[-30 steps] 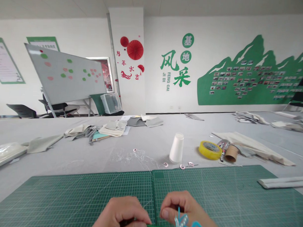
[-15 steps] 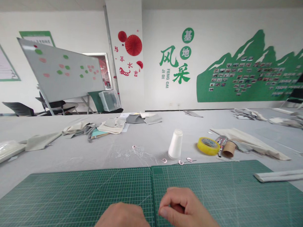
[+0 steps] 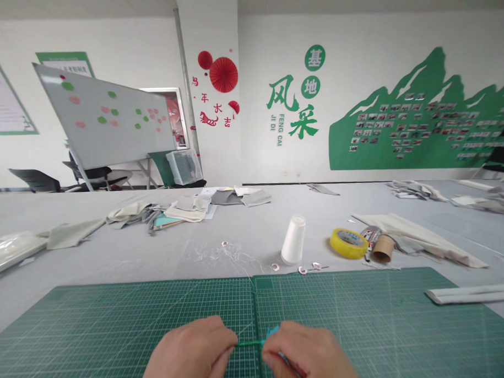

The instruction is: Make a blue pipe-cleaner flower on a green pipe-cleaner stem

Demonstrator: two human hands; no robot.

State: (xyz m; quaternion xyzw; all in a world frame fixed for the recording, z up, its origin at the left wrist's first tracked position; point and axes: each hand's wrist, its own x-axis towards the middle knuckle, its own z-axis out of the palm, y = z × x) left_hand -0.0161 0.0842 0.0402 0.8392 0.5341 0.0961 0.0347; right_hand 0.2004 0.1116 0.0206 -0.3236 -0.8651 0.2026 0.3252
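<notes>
A thin green cord (image 3: pixel 249 343) runs taut between my two hands, low over the seam of two green cutting mats (image 3: pixel 119 327). My left hand (image 3: pixel 191 347) is closed, pinching the cord's left end between thumb and fingers. On the other side, my right hand (image 3: pixel 314 354) is closed around the right end, where a light blue tuft (image 3: pixel 273 331) sticks out above the fingers. Most of what lies inside the right hand is hidden. Beyond the mats stands a white cone of thread (image 3: pixel 294 240).
Right of the cone lie a yellow tape roll (image 3: pixel 348 243) and a brown cardboard tube (image 3: pixel 383 248). Small pinkish rings (image 3: pixel 302 270) and loose white threads (image 3: pixel 228 257) lie behind the mats. Folded cloth (image 3: pixel 188 208) sits at the back left; a pale strip (image 3: pixel 465 294) crosses the right mat.
The green cord and light blue tuft now show between my hands. My left hand has risen slightly, and my right hand has dropped a little and closed further.
</notes>
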